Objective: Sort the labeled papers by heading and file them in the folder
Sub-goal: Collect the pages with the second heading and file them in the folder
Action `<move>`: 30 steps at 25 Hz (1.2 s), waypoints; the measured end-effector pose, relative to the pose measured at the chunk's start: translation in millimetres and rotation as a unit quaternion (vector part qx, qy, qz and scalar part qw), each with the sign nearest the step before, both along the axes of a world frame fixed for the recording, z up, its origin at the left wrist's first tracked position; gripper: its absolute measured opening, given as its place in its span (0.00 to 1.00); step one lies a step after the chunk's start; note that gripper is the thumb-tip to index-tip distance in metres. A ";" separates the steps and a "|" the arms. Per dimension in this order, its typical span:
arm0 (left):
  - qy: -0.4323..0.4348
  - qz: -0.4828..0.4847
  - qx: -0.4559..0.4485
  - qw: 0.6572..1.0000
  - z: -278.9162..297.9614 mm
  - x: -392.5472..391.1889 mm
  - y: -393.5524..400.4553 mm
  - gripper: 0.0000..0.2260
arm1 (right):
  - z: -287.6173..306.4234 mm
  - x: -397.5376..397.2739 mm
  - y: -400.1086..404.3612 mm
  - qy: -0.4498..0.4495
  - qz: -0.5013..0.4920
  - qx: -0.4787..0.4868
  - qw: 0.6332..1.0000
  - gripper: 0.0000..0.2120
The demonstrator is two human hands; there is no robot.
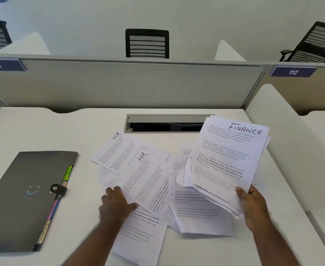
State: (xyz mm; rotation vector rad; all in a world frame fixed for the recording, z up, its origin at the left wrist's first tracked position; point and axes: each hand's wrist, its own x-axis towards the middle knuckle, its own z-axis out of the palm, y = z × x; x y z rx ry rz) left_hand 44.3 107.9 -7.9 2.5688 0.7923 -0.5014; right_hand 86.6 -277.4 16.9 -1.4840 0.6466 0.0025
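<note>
While the right hand (253,206) grips a raised white FINANCE-headed paper stack (228,156), the left hand (117,204) presses flat on loose HR-headed sheets (138,166); sorting continues, with the closed grey snap-tab folder (23,196) well left on the desk (42,127). Next, gather the HR sheets.

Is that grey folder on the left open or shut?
Shut. The grey folder lies flat on the desk, its strap snapped over the front edge.

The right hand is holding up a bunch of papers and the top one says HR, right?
Not quite. The head view shows the right hand holding up the bunch of papers, but the top sheet says FINANCE, not HR.
</note>
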 end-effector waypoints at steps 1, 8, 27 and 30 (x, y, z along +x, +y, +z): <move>-0.005 0.010 -0.004 1.000 0.9 0.6 -0.6 0.41 | -1.1 -1.4 0.7 0.004 0.000 -0.002 1.000 0.11; -0.006 0.076 -0.089 0.993 -1.3 13.0 11.3 0.47 | -4.4 -11.4 7.5 0.033 0.007 0.017 0.999 0.12; -0.100 0.175 -0.297 0.933 21.7 -0.7 54.8 0.07 | -13.4 -7.3 7.3 0.022 0.019 -0.032 0.999 0.09; -0.094 0.199 -0.341 0.914 48.4 -6.3 76.3 0.08 | -12.6 -6.7 9.4 0.030 0.021 -0.027 0.999 0.09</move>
